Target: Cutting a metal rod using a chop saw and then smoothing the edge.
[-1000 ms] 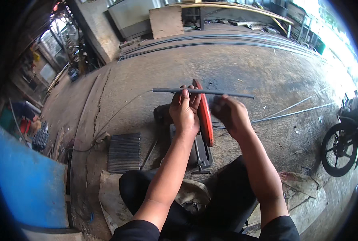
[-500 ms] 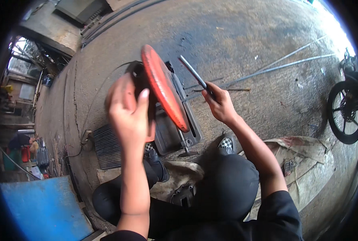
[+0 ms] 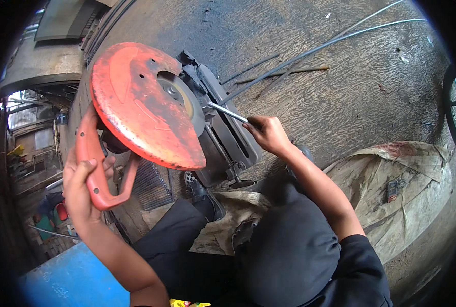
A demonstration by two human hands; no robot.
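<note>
1. Concrete floor (image 3: 356,97): extends beneath the work; a long thin rod (image 3: 310,53) lies across it, ahead of the right arm.
2. Crumpled sheet (image 3: 361,197): spread on the floor at the right, beyond the right forearm.
3. Cut-off saw (image 3: 179,135): stands in front of the person, its rounded red-orange guard tilted toward the left. The grey cutting disc (image 3: 196,110) is exposed at the guard's cut-out, over the dark base (image 3: 217,171).
4. Stack of short rods (image 3: 155,192): lies side by side on the floor, left of the base.
5. D-shaped handle (image 3: 96,169): red-orange, at the saw's left side.
6. Left hand (image 3: 83,190): curled around the handle, fingers passing through its opening, thumb across the near side.
7. Right hand (image 3: 269,134): closed, thumb and fingers gripping the near end of a short metal rod (image 3: 229,112).
8. Short metal rod: points left from the right hand, its far end just beside the disc; contact cannot be determined.
9. Small dark box (image 3: 392,191): rests on the sheet.
</note>
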